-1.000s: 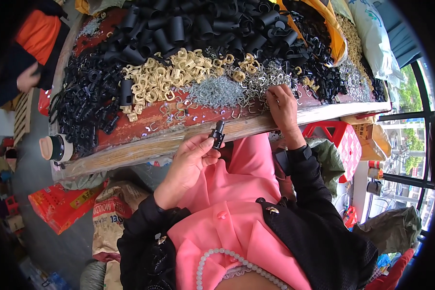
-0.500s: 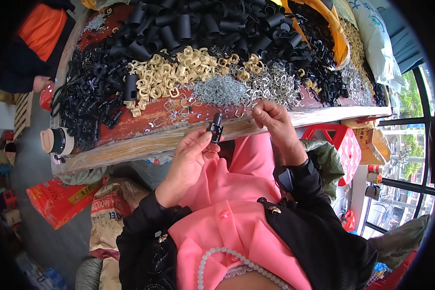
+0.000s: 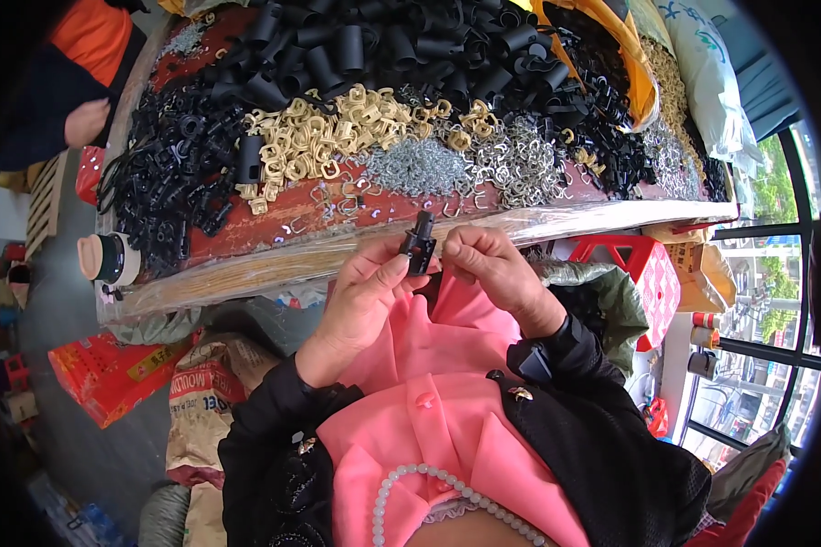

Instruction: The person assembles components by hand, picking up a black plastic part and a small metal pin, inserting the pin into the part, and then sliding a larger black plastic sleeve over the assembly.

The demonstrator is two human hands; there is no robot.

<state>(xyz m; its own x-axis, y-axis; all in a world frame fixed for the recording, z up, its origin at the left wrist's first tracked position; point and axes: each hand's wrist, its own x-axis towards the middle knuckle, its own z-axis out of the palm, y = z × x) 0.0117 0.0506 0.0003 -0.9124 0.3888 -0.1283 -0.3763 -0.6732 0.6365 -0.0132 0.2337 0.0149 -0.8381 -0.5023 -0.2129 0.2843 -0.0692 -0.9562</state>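
Observation:
In my left hand (image 3: pixel 365 296) is a small black plastic part with a round stem (image 3: pixel 420 242), gripped between thumb and fingers with the stem pointing up. Just to its right, my right hand (image 3: pixel 494 270) has thumb and forefinger pinched together near the part. Whatever those fingertips hold, if anything, is too small to make out. Both hands are above my lap, in front of the table edge. Beyond them lie small silver pins (image 3: pixel 415 169), bent metal clips (image 3: pixel 515 155) and beige plastic pieces (image 3: pixel 310 137).
Black tubes (image 3: pixel 347 50) and small black fittings (image 3: pixel 173 173) are heaped on the red tabletop (image 3: pixel 237 232). A roll-shaped container (image 3: pixel 109 260) sits at the left corner. A red stool (image 3: pixel 643 283) and sacks (image 3: pixel 210 392) flank me. Another person's hand (image 3: pixel 87 122) shows at far left.
My right hand has moved down and left from the table edge, close to the black part. My left hand has shifted slightly right. The other person's hand has moved up.

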